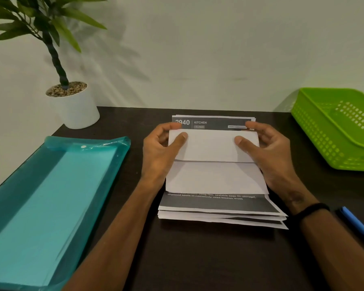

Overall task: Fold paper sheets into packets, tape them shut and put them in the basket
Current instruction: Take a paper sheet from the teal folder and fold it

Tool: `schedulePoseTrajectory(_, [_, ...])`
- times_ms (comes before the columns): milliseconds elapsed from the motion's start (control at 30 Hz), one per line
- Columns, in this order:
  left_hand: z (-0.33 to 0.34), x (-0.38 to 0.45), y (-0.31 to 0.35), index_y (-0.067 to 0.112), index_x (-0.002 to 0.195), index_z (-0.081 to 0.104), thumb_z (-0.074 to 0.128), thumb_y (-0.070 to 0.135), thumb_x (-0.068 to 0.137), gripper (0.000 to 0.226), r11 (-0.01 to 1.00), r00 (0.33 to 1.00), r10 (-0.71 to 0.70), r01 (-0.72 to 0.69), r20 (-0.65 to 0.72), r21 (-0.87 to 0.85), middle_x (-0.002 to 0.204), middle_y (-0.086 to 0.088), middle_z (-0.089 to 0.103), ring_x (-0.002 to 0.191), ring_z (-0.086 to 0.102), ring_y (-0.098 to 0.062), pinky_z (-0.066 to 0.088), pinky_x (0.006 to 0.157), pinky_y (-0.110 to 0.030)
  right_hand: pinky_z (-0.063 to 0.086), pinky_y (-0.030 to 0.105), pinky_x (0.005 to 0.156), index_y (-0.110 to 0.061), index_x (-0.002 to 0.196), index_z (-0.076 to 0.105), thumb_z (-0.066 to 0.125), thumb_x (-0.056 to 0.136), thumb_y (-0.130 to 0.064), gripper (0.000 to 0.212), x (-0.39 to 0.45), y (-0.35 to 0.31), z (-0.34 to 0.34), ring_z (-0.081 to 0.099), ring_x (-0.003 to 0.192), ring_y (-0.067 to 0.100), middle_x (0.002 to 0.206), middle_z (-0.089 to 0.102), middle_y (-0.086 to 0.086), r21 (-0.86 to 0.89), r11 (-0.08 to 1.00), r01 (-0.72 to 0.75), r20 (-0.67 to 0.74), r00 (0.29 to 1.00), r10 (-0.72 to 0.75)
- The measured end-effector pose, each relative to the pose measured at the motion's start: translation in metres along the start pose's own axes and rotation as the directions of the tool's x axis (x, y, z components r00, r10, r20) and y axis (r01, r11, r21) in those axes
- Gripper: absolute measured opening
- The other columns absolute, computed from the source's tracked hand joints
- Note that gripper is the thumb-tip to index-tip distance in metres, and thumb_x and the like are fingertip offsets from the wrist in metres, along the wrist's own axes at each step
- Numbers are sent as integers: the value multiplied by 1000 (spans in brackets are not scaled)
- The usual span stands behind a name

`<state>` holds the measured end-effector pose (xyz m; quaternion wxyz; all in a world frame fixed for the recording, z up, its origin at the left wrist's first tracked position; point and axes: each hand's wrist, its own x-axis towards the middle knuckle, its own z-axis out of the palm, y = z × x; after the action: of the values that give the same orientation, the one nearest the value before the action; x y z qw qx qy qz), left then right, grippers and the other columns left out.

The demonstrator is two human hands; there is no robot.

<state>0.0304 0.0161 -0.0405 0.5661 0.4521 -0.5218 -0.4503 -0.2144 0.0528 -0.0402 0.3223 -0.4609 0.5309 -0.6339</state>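
Observation:
A white sheet folded into panels [214, 162] lies on a stack of printed sheets [219, 208] in the middle of the dark table. My left hand [162, 152] pinches the folded sheet's upper left corner, thumb on top. At the upper right corner my right hand [267, 152] pinches it the same way. The upper flap is lifted slightly along a crease. A green plastic basket [315, 131] stands at the far right, with nothing visible inside it. No tape is in view.
A teal plastic document folder [51, 198] holding white paper lies at the left. A potted plant in a white pot [74, 108] stands at the back left. A blue pen [357, 223] lies at the right edge. The wall is close behind the table.

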Motion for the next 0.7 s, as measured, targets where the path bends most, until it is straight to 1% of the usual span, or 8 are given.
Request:
schedulePoseTrajectory(133, [-2,2,0,18,130,63,77,8,91,42,999,998,34,-33,55,-18,117,-2,76,107,74,-15,60,89,-30,62,34,87,-15,127,68,85,82,-4,50,-2,-5,1,77,100,21,110,79,3,7,1000,-1,41,999,1])
schedulePoseTrajectory(200, [-2,3,1,21,129,64,75,12,93,39,993,995,95,-96,11,76,118,3,75,108,72,-11,59,89,-25,63,35,85,-15,123,70,83,83,-3,44,-3,-4,1,77,96,23,106,80,4,11,1000,-11,37,999,11])
schedulePoseTrajectory(233, [-1,3,2,22,128,65,75,18,94,36,971,987,157,-149,-30,186,118,6,74,108,70,-9,58,88,-22,63,37,85,-13,121,71,83,83,-4,40,-3,-5,0,77,94,24,105,80,5,12,1000,-15,41,999,15])
schedulePoseTrajectory(300, [-2,3,1,23,128,66,72,33,95,35,849,947,317,-258,-52,461,122,8,70,112,63,-9,54,92,-22,63,39,85,-11,115,73,82,85,-7,32,-2,-5,-1,77,91,22,104,80,7,8,1000,-23,48,999,23])
schedulePoseTrajectory(367, [-3,2,-1,23,127,68,66,40,97,35,642,878,478,-361,15,676,126,5,67,119,55,-14,49,101,-35,62,39,85,-11,107,73,82,86,-8,23,-1,-4,-2,75,88,19,104,78,8,-6,1000,-11,56,998,12])
schedulePoseTrajectory(467, [1,-1,1,26,119,72,62,38,98,26,352,762,622,-477,179,806,128,3,64,126,52,-23,29,115,-57,57,41,81,-12,96,74,81,87,-6,14,-1,-5,0,68,86,21,102,75,14,-16,999,45,88,995,-43])
schedulePoseTrajectory(567, [10,-8,6,30,117,71,59,36,100,22,284,739,621,-522,260,804,127,6,64,130,51,-19,9,122,-65,55,36,73,-11,91,73,79,86,-1,12,-4,-9,3,65,86,24,104,73,23,15,998,59,122,991,-60])
schedulePoseTrajectory(700, [15,-15,6,27,108,73,59,36,99,19,295,732,605,-572,314,765,110,8,71,113,59,-12,8,123,-66,52,43,80,-11,88,72,79,85,0,14,-6,-10,5,65,86,26,101,75,19,52,998,38,212,976,-48])
